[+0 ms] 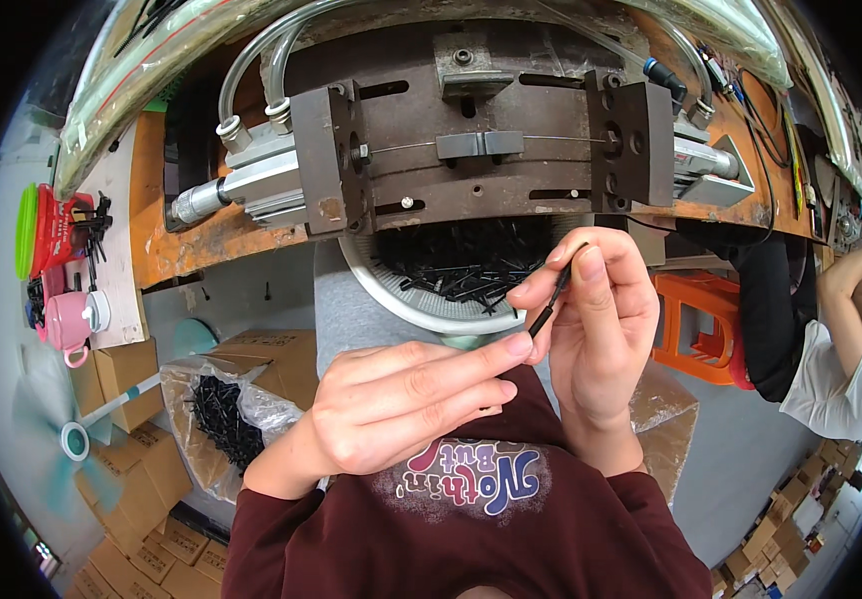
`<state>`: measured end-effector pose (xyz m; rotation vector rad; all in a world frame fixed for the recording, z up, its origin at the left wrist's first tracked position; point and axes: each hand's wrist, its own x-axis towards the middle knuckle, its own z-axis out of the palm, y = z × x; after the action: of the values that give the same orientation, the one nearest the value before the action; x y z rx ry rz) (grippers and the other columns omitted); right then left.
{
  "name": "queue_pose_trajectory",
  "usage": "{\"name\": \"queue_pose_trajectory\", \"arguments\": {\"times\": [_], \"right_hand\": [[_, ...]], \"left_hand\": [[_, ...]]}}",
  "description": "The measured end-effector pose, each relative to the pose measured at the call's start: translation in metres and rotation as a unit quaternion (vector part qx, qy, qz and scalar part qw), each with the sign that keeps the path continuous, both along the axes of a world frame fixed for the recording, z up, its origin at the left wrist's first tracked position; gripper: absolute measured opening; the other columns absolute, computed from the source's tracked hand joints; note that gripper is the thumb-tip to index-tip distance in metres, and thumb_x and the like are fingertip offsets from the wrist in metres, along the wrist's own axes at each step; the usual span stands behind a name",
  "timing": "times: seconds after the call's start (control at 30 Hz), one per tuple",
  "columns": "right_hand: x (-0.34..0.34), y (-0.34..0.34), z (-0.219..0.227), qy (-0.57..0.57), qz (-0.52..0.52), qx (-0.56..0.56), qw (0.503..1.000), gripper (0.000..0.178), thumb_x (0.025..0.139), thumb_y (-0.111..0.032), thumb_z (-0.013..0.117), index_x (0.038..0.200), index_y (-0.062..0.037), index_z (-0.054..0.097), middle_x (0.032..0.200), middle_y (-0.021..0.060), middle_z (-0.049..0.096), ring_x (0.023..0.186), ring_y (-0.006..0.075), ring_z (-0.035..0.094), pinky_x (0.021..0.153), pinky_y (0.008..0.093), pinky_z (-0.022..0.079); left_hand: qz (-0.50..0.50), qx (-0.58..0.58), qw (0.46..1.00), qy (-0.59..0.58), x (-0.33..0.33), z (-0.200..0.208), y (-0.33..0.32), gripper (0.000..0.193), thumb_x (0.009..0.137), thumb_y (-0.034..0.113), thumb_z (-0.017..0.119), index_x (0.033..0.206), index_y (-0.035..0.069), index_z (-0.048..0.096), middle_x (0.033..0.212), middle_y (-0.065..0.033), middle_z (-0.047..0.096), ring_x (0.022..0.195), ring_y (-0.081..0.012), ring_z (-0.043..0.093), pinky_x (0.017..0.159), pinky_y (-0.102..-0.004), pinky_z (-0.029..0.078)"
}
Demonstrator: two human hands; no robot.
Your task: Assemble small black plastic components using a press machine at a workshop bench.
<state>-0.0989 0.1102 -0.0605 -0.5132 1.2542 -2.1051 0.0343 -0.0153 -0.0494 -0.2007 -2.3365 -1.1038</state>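
Note:
Both hands are raised in front of my chest, just below the edge of the workbench. A thin black rod-like part (542, 319) with a thicker lower end slants between them. My right hand (602, 317) pinches its narrow upper stretch between thumb and fingers. My left hand (401, 404) reaches in from the left, its fingertips closed at the thick lower end. Just beyond the hands, a pale round basket (391, 297) holds many similar black parts (461, 275).
A dark metal fixture (401, 190) with silver pneumatic cylinders (269, 185) and clear hoses spans the orange bench (166, 250). An open bag of black parts (221, 424), cardboard boxes (141, 479) and a fan (75, 440) stand left. An orange stool (700, 324) and another person (840, 379) are right.

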Motion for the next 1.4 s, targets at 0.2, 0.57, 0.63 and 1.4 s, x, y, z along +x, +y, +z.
{"name": "queue_pose_trajectory", "arguments": {"times": [0.2,0.57,0.63,1.4], "right_hand": [[0.002,0.000,0.000,0.004,0.000,0.008,1.000,0.020,0.101,-0.017,0.049,0.099,0.0023,0.054,0.080,0.0175,0.067,0.051,0.0102,0.057,0.049,0.0205,0.047],[0.006,-0.001,0.001,0.027,0.022,-0.007,0.999,0.020,0.102,-0.016,0.044,0.100,0.0034,0.050,0.079,0.0197,0.066,0.047,0.0117,0.056,0.044,0.0201,0.047],[0.005,0.001,-0.001,0.009,0.033,-0.030,0.999,0.017,0.101,-0.013,0.046,0.102,0.0027,0.052,0.083,0.0191,0.067,0.052,0.0125,0.060,0.048,0.0222,0.048],[-0.008,0.019,-0.007,0.063,-0.017,0.118,0.991,0.018,0.094,-0.007,0.057,0.106,0.0056,0.062,0.087,0.0140,0.069,0.059,0.0066,0.055,0.055,0.0197,0.044]], "left_hand": [[-0.002,0.005,1.000,0.004,0.001,0.000,-0.001,0.028,0.066,0.007,0.079,0.091,-0.001,0.072,0.108,-0.0196,0.068,0.077,-0.0228,0.070,0.062,-0.0287,0.057],[0.000,0.041,0.999,0.007,0.000,0.000,-0.002,0.030,0.064,0.008,0.081,0.091,-0.001,0.071,0.107,-0.0202,0.068,0.074,-0.0225,0.070,0.061,-0.0272,0.056],[0.001,0.044,0.999,0.000,0.000,0.000,-0.003,0.030,0.064,0.009,0.081,0.091,-0.001,0.071,0.107,-0.0202,0.068,0.074,-0.0225,0.070,0.061,-0.0271,0.056],[0.204,-0.131,0.970,-0.014,-0.045,-0.009,-0.006,0.029,0.063,0.005,0.077,0.091,-0.001,0.068,0.117,-0.0137,0.065,0.077,-0.0223,0.064,0.067,-0.0292,0.052]]}}
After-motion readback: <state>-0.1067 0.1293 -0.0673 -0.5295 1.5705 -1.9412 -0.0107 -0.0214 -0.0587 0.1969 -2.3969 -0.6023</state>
